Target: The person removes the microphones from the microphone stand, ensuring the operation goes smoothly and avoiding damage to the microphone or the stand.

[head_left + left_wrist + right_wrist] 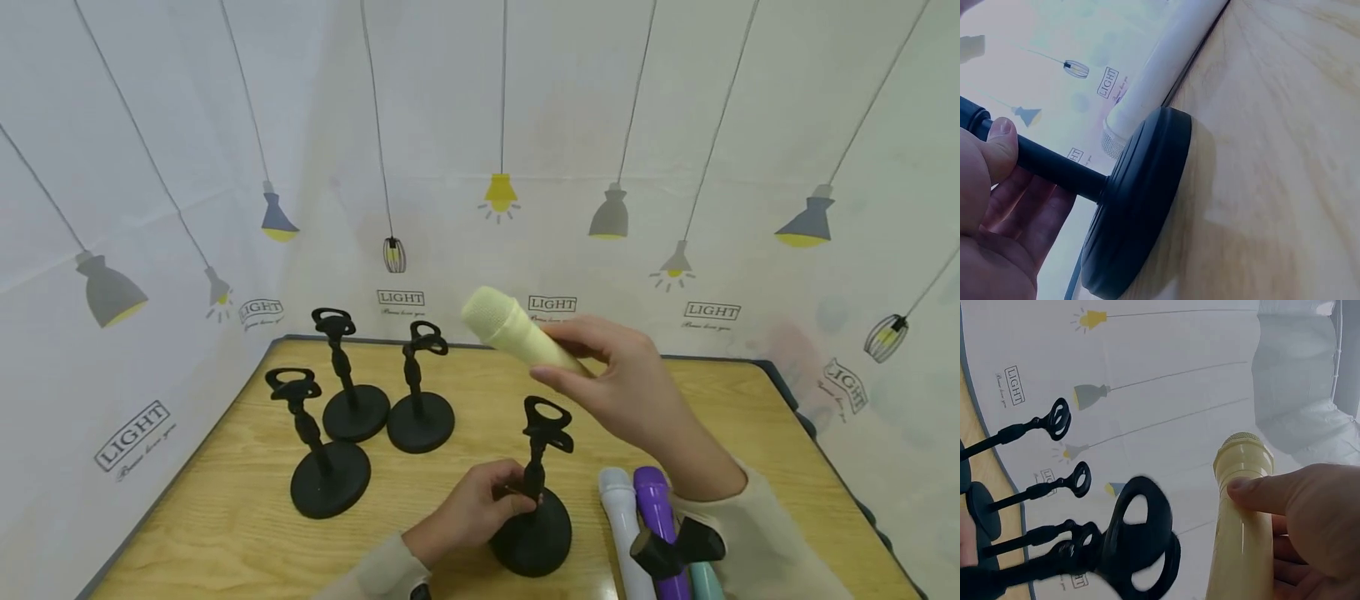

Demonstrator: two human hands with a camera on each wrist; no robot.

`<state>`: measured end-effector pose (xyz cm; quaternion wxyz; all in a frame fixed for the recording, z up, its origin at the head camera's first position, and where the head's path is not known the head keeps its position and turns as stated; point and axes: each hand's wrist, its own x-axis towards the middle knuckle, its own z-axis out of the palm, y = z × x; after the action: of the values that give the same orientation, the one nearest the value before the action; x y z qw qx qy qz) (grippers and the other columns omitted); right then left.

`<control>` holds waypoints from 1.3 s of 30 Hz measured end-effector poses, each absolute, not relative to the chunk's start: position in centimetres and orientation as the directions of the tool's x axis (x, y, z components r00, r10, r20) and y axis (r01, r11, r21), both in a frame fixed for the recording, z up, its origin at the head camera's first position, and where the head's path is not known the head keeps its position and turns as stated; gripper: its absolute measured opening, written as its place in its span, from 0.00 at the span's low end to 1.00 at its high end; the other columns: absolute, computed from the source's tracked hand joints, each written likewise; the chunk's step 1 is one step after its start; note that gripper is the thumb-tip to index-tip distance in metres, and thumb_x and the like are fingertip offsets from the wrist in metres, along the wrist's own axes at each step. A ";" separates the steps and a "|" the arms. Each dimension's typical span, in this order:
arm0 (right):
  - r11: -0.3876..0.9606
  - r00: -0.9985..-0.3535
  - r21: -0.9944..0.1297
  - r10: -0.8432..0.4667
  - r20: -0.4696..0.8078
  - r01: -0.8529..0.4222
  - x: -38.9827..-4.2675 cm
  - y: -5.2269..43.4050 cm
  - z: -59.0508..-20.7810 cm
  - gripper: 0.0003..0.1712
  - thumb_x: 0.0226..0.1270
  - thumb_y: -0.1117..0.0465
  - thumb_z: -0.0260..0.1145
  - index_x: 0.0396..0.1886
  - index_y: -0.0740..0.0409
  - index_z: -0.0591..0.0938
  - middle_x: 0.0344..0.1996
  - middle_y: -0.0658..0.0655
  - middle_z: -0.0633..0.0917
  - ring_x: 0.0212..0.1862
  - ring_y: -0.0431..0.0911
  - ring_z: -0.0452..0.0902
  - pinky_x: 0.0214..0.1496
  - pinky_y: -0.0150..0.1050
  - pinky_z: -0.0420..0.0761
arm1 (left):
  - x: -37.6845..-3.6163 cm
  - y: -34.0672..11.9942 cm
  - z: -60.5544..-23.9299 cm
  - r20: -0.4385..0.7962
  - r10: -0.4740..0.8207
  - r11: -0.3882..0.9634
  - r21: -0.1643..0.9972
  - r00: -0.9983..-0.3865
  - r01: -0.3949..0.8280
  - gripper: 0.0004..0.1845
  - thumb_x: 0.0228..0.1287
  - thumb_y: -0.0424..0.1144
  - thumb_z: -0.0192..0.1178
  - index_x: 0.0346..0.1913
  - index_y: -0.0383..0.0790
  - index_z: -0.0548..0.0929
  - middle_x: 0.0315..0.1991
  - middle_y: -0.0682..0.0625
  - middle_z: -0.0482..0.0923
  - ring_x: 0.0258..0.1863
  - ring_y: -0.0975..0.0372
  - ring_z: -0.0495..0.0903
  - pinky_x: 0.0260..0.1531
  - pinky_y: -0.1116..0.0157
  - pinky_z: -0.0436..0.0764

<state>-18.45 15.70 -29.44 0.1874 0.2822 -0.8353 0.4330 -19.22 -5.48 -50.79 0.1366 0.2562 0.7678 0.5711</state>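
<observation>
A pale yellow microphone [504, 323] is held up in the air by my right hand [626, 379], thumb on one side and fingers round the other. Its mesh head points up and left in the head view. Below it stands a black microphone stand [534, 533] with a round base and an open clip on top. My left hand [480, 504] grips this stand's post just above the base. In the left wrist view the stand's base [1141, 200] rests on the table. The right wrist view shows the microphone [1241, 531] beside the stand's clip [1141, 531], apart from it.
Three more black stands, a front one [330, 479], a back one [356, 412] and another [420, 421], stand at the left with bare clips. White [622, 517], purple [656, 500] and teal [705, 581] microphones lie at the right, partly behind my right sleeve. A printed backdrop encloses the wooden table [225, 500].
</observation>
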 end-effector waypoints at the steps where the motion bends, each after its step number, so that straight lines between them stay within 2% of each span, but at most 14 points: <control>1: 0.471 -0.777 -0.622 -0.301 0.552 -0.625 -18.4 16.0 -29.7 0.21 0.65 0.64 0.82 0.58 0.56 0.91 0.52 0.55 0.93 0.51 0.48 0.90 0.54 0.34 0.89 | -19.2 -5.6 -50.8 0.084 0.551 0.219 0.946 -0.830 0.240 0.06 0.76 0.34 0.67 0.51 0.45 0.89 0.49 0.49 0.91 0.52 0.68 0.88 0.56 0.69 0.84; 5: 0.510 -0.818 -0.647 -0.261 0.512 -0.567 -18.3 17.2 -30.6 0.20 0.67 0.62 0.81 0.58 0.55 0.90 0.51 0.54 0.93 0.51 0.48 0.90 0.52 0.29 0.87 | -19.2 -5.9 -50.9 0.080 0.550 0.222 0.945 -0.831 0.238 0.06 0.76 0.34 0.67 0.51 0.45 0.88 0.49 0.51 0.90 0.52 0.68 0.87 0.56 0.69 0.84; 13: 0.582 -0.888 -0.679 -0.199 0.415 -0.448 -17.9 19.5 -32.7 0.21 0.70 0.57 0.79 0.60 0.57 0.88 0.53 0.59 0.92 0.54 0.55 0.91 0.48 0.28 0.86 | -19.1 -6.7 -50.8 0.070 0.535 0.221 0.950 -0.842 0.219 0.06 0.77 0.33 0.67 0.52 0.42 0.88 0.49 0.50 0.91 0.52 0.67 0.87 0.55 0.71 0.84; 18: 0.602 -0.913 -0.694 -0.169 0.372 -0.395 -17.8 21.2 -34.7 0.22 0.69 0.59 0.79 0.60 0.60 0.88 0.53 0.61 0.92 0.53 0.55 0.91 0.46 0.28 0.85 | -19.1 -7.1 -50.6 0.064 0.531 0.215 0.954 -0.845 0.208 0.07 0.76 0.32 0.67 0.53 0.40 0.88 0.50 0.49 0.90 0.52 0.67 0.87 0.55 0.72 0.84; 26: 0.636 -0.944 -0.710 -0.095 0.316 -0.302 -17.3 24.3 -38.0 0.23 0.70 0.56 0.79 0.61 0.59 0.88 0.51 0.60 0.92 0.46 0.27 0.84 0.48 0.27 0.85 | -19.1 -7.5 -50.6 0.075 0.545 0.174 0.964 -0.835 0.200 0.09 0.76 0.32 0.66 0.54 0.38 0.88 0.52 0.41 0.90 0.51 0.68 0.86 0.54 0.72 0.84; 33: 0.671 -0.970 -0.713 -0.041 0.239 -0.204 -16.6 26.3 -40.3 0.25 0.71 0.55 0.79 0.62 0.62 0.87 0.51 0.63 0.93 0.42 0.26 0.83 0.43 0.29 0.85 | -19.2 -7.9 -50.9 0.086 0.553 0.167 0.963 -0.829 0.211 0.10 0.76 0.33 0.66 0.56 0.37 0.87 0.53 0.43 0.89 0.52 0.68 0.86 0.55 0.70 0.84; 39: 0.674 -0.990 -0.732 0.007 0.144 -0.102 -15.9 28.1 -42.3 0.27 0.72 0.53 0.78 0.62 0.66 0.86 0.54 0.67 0.91 0.40 0.25 0.82 0.40 0.29 0.85 | -19.1 -8.1 -50.8 0.104 0.562 0.150 0.963 -0.820 0.224 0.12 0.76 0.33 0.66 0.57 0.35 0.86 0.54 0.38 0.89 0.52 0.68 0.86 0.55 0.70 0.85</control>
<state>-15.92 28.14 -42.29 0.0675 0.0262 -0.9124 0.4029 -19.06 -8.10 -50.75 0.1417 0.2640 0.7450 0.5959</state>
